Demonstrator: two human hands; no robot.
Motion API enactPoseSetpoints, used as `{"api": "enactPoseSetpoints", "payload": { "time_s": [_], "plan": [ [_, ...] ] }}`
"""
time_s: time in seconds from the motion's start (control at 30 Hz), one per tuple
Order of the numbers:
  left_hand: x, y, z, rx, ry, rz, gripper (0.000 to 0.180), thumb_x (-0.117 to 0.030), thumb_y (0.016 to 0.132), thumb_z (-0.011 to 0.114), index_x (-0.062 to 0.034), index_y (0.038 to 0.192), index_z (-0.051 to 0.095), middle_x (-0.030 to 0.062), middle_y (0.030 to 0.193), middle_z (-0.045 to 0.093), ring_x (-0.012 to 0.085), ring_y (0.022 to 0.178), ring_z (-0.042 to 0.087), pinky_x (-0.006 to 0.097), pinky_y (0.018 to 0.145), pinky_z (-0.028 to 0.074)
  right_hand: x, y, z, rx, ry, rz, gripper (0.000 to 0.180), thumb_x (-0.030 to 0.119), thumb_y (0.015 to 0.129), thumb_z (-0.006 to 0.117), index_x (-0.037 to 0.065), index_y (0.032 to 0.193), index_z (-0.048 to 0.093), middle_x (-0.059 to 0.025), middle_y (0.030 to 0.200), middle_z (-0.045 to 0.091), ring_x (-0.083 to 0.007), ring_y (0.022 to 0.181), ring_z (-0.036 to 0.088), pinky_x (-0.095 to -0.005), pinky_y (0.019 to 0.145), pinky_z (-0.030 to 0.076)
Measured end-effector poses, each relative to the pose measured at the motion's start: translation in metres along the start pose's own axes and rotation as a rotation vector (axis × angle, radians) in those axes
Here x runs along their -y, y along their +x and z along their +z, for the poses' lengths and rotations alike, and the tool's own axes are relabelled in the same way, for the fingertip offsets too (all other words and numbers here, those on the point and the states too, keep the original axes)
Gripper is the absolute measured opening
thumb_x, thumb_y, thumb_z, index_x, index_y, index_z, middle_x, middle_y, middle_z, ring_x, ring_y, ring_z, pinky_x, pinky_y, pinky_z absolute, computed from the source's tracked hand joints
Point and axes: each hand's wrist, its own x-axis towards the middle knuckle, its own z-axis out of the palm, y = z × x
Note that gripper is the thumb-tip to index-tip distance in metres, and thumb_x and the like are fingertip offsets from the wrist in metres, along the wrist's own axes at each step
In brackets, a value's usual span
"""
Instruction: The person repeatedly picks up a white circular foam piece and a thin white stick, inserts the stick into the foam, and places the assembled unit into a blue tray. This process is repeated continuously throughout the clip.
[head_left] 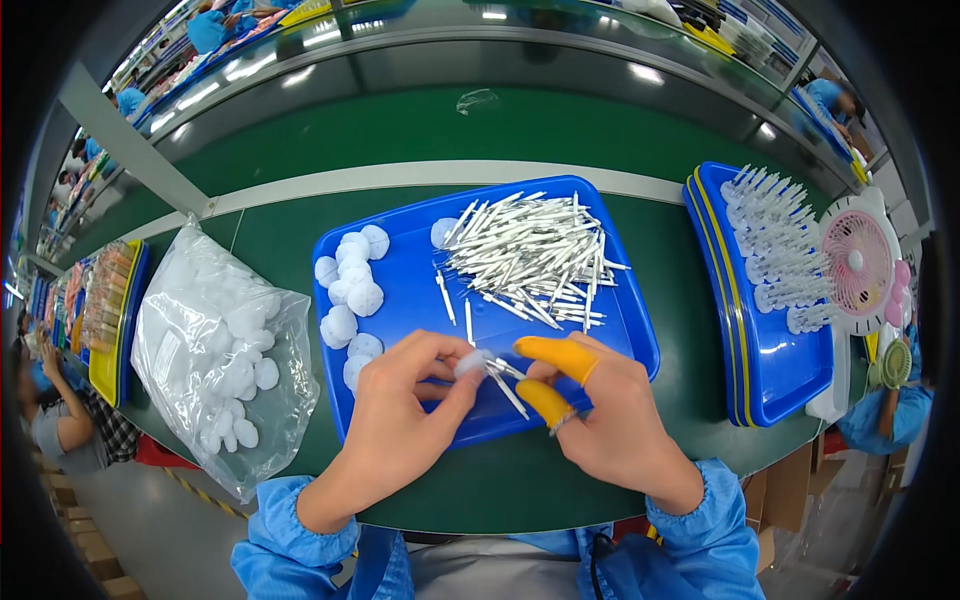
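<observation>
the left hand (412, 402) pinches a pale disc (469, 364), while the right hand (618, 408), thumb and forefinger barely parted, grips slim white sticks (509, 397): steady, light pressure suits best.

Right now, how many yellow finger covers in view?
2: one yellow finger cover on the right hand's index finger, the other on its thumb. More may be hidden, as some fingers are tucked from sight.
</observation>
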Motion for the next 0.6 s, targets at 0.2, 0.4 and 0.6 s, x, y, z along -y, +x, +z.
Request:
{"api": "enactPoseSetpoints", "payload": {
  "time_s": [0.2,0.4,0.6],
  "plan": [
    [-0.002,-0.001,0.002,0.004,0.045,0.096,0.016,0.005,0.095,0.071,0.0037,0.112,0.072,0.008,0.108,0.068,0.0145,0.096,0.072,0.028,0.075,0.063,-0.008,-0.004,-0.003,0.126,-0.099,-0.128,0.04,-0.011,0.067,0.07,-0.012,0.107,0.074,-0.017,0.098,0.059,-0.0356,0.089,0.058,-0.0452,0.077,0.049],
    [0.0,0.0,0.002,-0.02,0.075,0.146,0.018,0.007,0.095,0.069,0.0037,0.112,0.073,0.0095,0.108,0.067,0.0158,0.094,0.073,0.027,0.074,0.063,-0.007,-0.005,-0.007,0.205,-0.146,-0.078,0.041,-0.01,0.065,0.07,-0.013,0.106,0.074,-0.0173,0.098,0.058,-0.0358,0.094,0.058,-0.0455,0.083,0.048],
    [-0.002,0.0,0.003,-0.038,0.085,0.151,0.017,0.007,0.094,0.07,0.0039,0.111,0.073,0.0095,0.106,0.068,0.0153,0.091,0.074,0.028,0.073,0.064,-0.008,-0.003,-0.01,0.16,-0.183,-0.019,0.046,-0.008,0.067,0.07,-0.011,0.112,0.074,-0.0169,0.097,0.056,-0.0348,0.095,0.057,-0.0452,0.083,0.047]
  ]
}}
